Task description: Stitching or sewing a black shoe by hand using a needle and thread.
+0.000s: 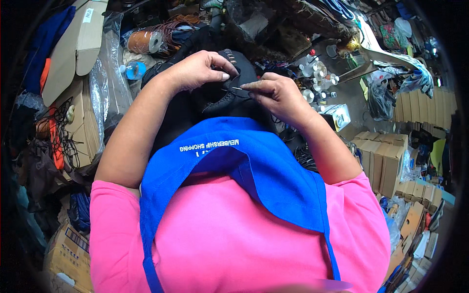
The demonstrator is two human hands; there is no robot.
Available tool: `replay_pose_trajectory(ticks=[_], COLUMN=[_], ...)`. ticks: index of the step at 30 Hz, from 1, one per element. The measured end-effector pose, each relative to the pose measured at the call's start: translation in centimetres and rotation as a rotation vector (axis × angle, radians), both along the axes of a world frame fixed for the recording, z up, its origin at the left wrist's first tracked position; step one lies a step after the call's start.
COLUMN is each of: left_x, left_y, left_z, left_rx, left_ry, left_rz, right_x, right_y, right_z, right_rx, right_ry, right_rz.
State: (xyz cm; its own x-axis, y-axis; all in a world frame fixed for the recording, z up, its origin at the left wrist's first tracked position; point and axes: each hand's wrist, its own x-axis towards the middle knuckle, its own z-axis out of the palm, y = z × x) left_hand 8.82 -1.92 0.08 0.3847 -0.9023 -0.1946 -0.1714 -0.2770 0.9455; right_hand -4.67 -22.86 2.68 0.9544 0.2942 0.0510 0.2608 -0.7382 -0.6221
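Observation:
A black leather-like piece [246,67], with stitches or lacing along its edges, rests over my lap just beyond the blue apron [229,132]. My left hand [207,68] is closed on its upper left part, the thumb and forefinger pinching an edge. In my right hand [276,93] a thin silvery needle [237,88] is pinched between thumb and fingers. It points left toward the black piece, near the left thumb. Whether its tip touches the leather I cannot tell. The underside of the piece is hidden.
To the left stand cardboard sheets [73,49] and a blue-labelled container [135,70]. An orange spool [145,42] lies at the far left beside brown cords. Several bottles [320,75] and a rectangular can [338,116] stand on the right, with cardboard boxes [381,161] nearer.

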Motion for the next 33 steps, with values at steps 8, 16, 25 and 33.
replay_pose_trajectory(ticks=[8,16,25,33], left_x=[-0.1,0.0,0.1,0.0], left_y=[0.5,0.6,0.7,-0.4], left_z=[-0.1,-0.1,-0.7,-0.8], left_rx=[-0.01,-0.001,-0.022,-0.025], left_ry=[0.027,0.115,0.157,-0.038], left_rz=[-0.037,-0.047,-0.042,-0.081], right_x=[1.1,1.3,2.7,4.5], right_y=[0.5,0.9,0.3,-2.9], right_z=[1.1,1.1,0.7,-2.9], right_rx=[-0.123,-0.077,-0.064,0.341], right_ry=[0.057,0.049,0.054,0.499], right_rz=[0.033,0.005,0.121,0.136])
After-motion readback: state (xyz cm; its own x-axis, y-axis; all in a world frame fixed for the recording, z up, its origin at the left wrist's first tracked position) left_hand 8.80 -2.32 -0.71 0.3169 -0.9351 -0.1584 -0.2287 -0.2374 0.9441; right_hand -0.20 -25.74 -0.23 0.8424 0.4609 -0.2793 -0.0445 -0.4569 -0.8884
